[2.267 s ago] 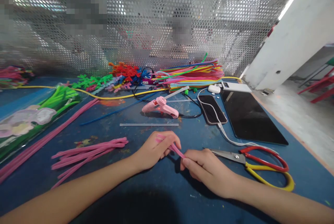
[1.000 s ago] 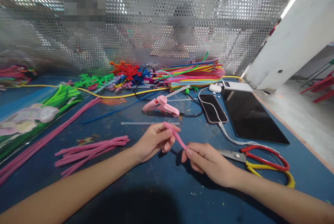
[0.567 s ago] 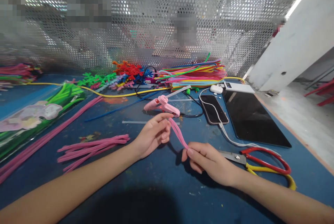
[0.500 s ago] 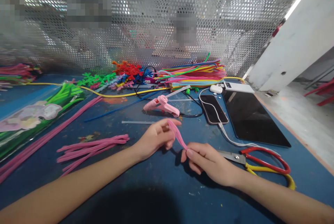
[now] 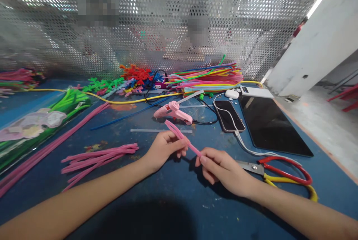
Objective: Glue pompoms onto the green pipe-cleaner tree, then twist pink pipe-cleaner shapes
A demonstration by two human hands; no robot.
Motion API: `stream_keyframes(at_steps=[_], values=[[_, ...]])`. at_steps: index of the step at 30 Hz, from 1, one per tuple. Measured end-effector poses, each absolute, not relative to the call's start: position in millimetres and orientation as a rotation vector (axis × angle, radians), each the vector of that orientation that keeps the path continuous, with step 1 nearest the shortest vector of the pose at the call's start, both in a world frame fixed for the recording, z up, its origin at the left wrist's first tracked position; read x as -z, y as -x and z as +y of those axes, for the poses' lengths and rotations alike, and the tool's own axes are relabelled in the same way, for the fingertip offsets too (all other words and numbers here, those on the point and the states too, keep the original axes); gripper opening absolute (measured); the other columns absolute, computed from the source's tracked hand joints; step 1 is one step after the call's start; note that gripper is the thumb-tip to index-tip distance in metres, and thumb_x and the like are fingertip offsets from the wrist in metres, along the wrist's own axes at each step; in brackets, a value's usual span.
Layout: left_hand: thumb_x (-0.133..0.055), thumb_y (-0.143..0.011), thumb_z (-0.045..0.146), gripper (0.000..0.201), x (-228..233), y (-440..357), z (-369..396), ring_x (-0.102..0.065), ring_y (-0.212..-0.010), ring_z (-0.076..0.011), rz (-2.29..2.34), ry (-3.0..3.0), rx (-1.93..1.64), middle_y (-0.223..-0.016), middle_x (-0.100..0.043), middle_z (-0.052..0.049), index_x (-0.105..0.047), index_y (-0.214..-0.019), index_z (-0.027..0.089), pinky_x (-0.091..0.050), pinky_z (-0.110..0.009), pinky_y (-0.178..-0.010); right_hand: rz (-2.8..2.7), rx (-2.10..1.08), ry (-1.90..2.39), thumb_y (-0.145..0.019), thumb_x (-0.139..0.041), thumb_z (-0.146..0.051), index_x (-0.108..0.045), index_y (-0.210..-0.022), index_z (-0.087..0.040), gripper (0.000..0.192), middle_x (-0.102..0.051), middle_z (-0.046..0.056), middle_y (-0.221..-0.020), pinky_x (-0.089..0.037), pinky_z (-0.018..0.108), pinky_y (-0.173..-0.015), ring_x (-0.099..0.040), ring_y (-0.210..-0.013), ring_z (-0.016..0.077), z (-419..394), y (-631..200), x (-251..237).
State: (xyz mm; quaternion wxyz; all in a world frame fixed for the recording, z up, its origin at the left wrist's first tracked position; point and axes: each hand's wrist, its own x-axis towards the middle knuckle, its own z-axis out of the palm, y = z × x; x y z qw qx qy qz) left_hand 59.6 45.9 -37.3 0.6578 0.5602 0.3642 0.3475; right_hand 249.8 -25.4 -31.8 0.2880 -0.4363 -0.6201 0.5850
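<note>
A pink pipe cleaner (image 5: 175, 129), folded into a narrow loop, slants between my two hands above the blue table. My left hand (image 5: 167, 147) pinches it near its middle, with the looped end sticking out up and to the left. At its lower right end, my right hand (image 5: 219, 167) grips it between thumb and fingers; the tip is hidden there. Left of my left hand lies a bunch of folded pink pipe cleaners (image 5: 97, 160). A pink glue gun (image 5: 175, 112) with a glue stick in it rests just beyond my hands.
Scissors (image 5: 288, 173) with red and yellow handles lie by my right forearm. A phone (image 5: 229, 116) and a tablet (image 5: 271, 126) sit at right. Bundled coloured pipe cleaners (image 5: 209, 78) line the perforated metal screen (image 5: 167, 27). At left is a bag of green pipe cleaners (image 5: 72, 102).
My left hand has shifted its grip down along the pink pipe cleaner, so the looped end now shows above the fingers. My right hand stays almost in place, still holding the other end.
</note>
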Motion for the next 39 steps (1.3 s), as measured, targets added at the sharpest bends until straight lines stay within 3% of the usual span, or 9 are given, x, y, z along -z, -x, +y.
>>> stream_keyframes(at_steps=[7, 13, 21, 25, 29, 31, 34, 36, 39], values=[[-0.070, -0.072, 0.029, 0.017, 27.5, -61.3, 35.0, -0.057, -0.057, -0.0107, 0.773, -1.380, -0.800, -0.065, -0.064, -0.001, -0.066, -0.074, 0.013, -0.046, -0.021, -0.058, -1.788, -1.447, 1.191, -0.088, -0.049, -0.041, -0.054, -0.070, -0.016, 0.031, -0.049, -0.005, -0.052, -0.031, 0.019, -0.049, -0.041, -0.048, 0.0065, -28.5, -249.8, 32.3], [-0.069, -0.072, 0.022, 0.008, 22.8, -65.3, 23.4, -0.058, -0.059, -0.0097, 0.701, -1.373, -0.665, -0.067, -0.065, -0.001, -0.068, -0.074, 0.014, -0.047, -0.019, -0.059, -1.763, -1.483, 1.177, -0.091, -0.044, -0.041, -0.055, -0.080, -0.016, 0.030, -0.051, -0.005, -0.050, -0.034, 0.019, -0.051, -0.044, -0.047, 0.0068, -28.0, -249.9, 33.8], [-0.070, -0.071, 0.035, 0.024, 22.2, -66.8, 29.6, -0.060, -0.057, -0.0124, 0.737, -1.285, -0.709, -0.066, -0.066, -0.003, -0.064, -0.070, 0.012, -0.050, -0.023, -0.059, -1.822, -1.463, 1.152, -0.091, -0.044, -0.037, -0.052, -0.069, -0.016, 0.032, -0.053, -0.004, -0.054, -0.035, 0.019, -0.054, -0.046, -0.051, 0.0068, -26.5, -250.0, 29.5], [-0.070, -0.073, 0.031, 0.019, 25.8, -67.8, 27.8, -0.062, -0.067, -0.0131, 0.767, -1.249, -0.763, -0.070, -0.067, -0.003, -0.066, -0.075, 0.013, -0.050, -0.024, -0.070, -1.792, -1.465, 1.184, -0.089, -0.048, -0.035, -0.050, -0.063, -0.016, 0.032, -0.053, -0.004, -0.053, -0.034, 0.019, -0.053, -0.045, -0.051, 0.0064, -25.7, -249.1, 29.3], [-0.070, -0.073, 0.032, 0.023, 33.3, -67.3, 25.8, -0.062, -0.063, -0.0137, 0.731, -1.091, -0.769, -0.067, -0.065, -0.001, -0.066, -0.086, 0.014, -0.051, -0.027, -0.066, -1.602, -1.576, 1.122, -0.087, -0.051, -0.043, -0.052, -0.063, -0.015, 0.037, -0.048, -0.004, -0.049, -0.029, 0.020, -0.047, -0.039, -0.046, 0.0054, -23.9, -250.2, 35.4], [-0.070, -0.074, 0.034, 0.026, 33.4, -66.5, 26.1, -0.061, -0.058, -0.0136, 0.706, -1.068, -0.690, -0.064, -0.063, 0.000, -0.066, -0.088, 0.014, -0.051, -0.027, -0.061, -1.418, -1.621, 1.069, -0.086, -0.052, -0.046, -0.049, -0.064, -0.016, 0.037, -0.043, -0.007, -0.045, -0.024, 0.019, -0.043, -0.033, -0.042, 0.0044, -22.0, -250.9, 39.4], [-0.067, -0.076, 0.032, 0.021, 27.1, -65.7, 27.0, -0.060, -0.055, -0.0128, 0.663, -1.177, -0.423, -0.061, -0.062, -0.002, -0.065, -0.075, 0.011, -0.049, -0.025, -0.057, -1.193, -1.667, 1.012, -0.079, -0.062, -0.044, -0.048, -0.076, -0.019, 0.029, -0.040, -0.010, -0.044, -0.019, 0.019, -0.040, -0.029, -0.039, 0.0036, -18.8, -250.9, 42.7], [-0.063, -0.080, 0.029, 0.023, 21.9, -65.6, 27.5, -0.059, -0.055, -0.0113, 0.621, -1.300, -0.258, -0.060, -0.061, -0.002, -0.063, -0.066, 0.010, -0.048, -0.022, -0.057, -1.183, -1.677, 1.007, -0.074, -0.069, -0.040, -0.052, -0.084, -0.018, 0.029, -0.042, -0.010, -0.046, -0.021, 0.018, -0.040, -0.031, -0.040, 0.0037, -17.5, -250.3, 42.5], [-0.059, -0.082, 0.027, 0.024, 19.6, -65.8, 27.8, -0.058, -0.055, -0.0096, 0.601, -1.381, -0.171, -0.059, -0.059, 0.000, -0.064, -0.066, 0.011, -0.048, -0.020, -0.057, -1.271, -1.650, 1.025, -0.073, -0.069, -0.039, -0.057, -0.076, -0.015, 0.027, -0.049, -0.006, -0.052, -0.024, 0.019, -0.042, -0.037, -0.043, 0.0037, -17.1, -249.7, 40.3]])
